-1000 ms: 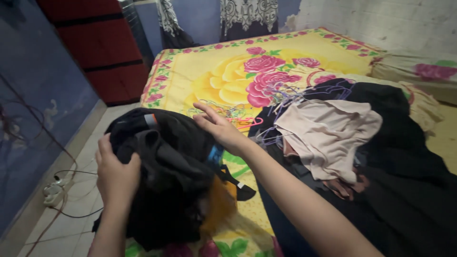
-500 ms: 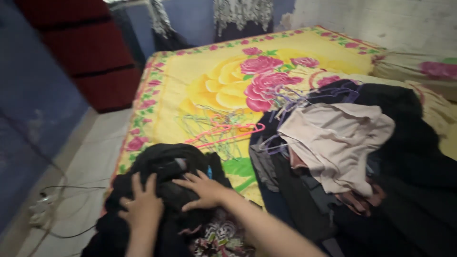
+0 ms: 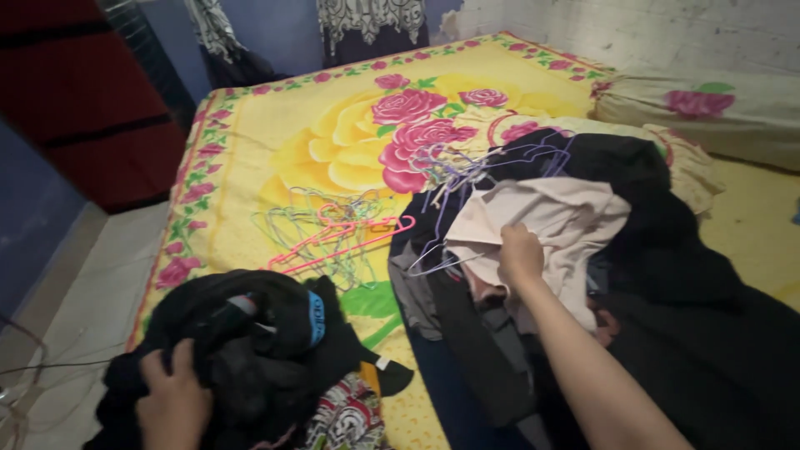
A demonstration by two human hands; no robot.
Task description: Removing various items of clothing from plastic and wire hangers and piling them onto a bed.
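Two hands sorting clothes on a flowered bed.

The left hand [image 3: 173, 402] presses its fingers onto a near-left heap of black garments [image 3: 250, 350]; the right hand [image 3: 520, 254] closes its fingers on a pale beige cloth [image 3: 567, 221] atop the dark pile at right, on the yellow rose-print bedspread [image 3: 333, 150], with wire hangers [image 3: 333, 229] between.

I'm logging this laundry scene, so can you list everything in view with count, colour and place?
bedspread: one, yellow with pink roses, covering the bed.
black bundle: one, bed's near left corner.
hangers: a loose tangle, pink and pale, mid-bed.
beige garment: one, atop the dark clothes pile on the right.
bolster: one, floral, far right.
left hand: on the black bundle.
right hand: gripping the beige garment.
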